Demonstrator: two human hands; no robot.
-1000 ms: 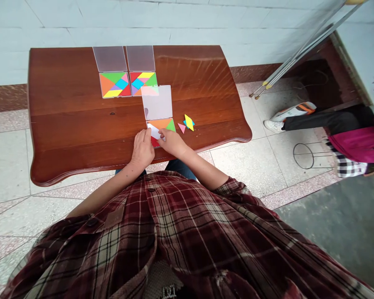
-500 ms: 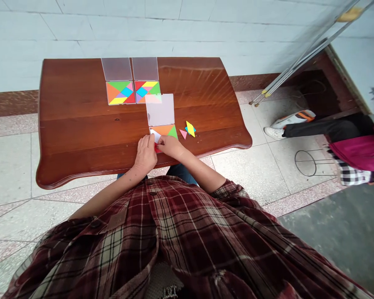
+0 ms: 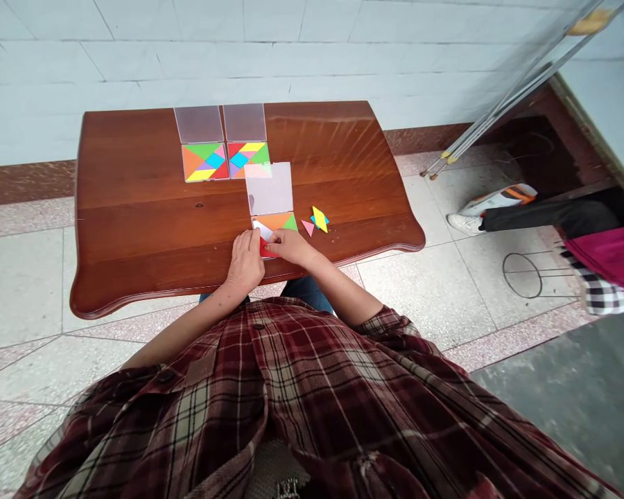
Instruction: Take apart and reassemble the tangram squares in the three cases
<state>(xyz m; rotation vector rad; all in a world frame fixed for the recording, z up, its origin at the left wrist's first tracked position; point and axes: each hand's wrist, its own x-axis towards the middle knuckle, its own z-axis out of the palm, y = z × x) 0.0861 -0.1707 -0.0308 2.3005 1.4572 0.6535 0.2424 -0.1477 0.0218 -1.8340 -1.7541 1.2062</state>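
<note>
Near the table's front edge lies an open tangram case, its clear lid point(image 3: 270, 190) folded back. In its tray are an orange piece point(image 3: 273, 220), a green piece point(image 3: 291, 222) and a red triangle point(image 3: 265, 249); a white patch of tray shows at the left. My left hand point(image 3: 246, 259) grips the case's left edge, fingers close together. My right hand point(image 3: 290, 247) is closed in a pinch at the red triangle, hiding part of the tray. To the right lie a pink triangle point(image 3: 308, 228) and a yellow parallelogram point(image 3: 319, 217), which overlaps a blue piece point(image 3: 313, 221).
Two filled tangram cases, a left one point(image 3: 204, 162) and a right one point(image 3: 248, 159), lie farther back with lids open. The wooden table point(image 3: 135, 229) stands by a tiled wall. At right are crutches point(image 3: 491, 111), a person's leg point(image 3: 525, 208) and a wire ring frame point(image 3: 523, 275).
The view has shifted slightly, so the table sits a little lower and farther right. My right hand has moved slightly off the red triangle, which shows more; my left hand stays at the case.
</note>
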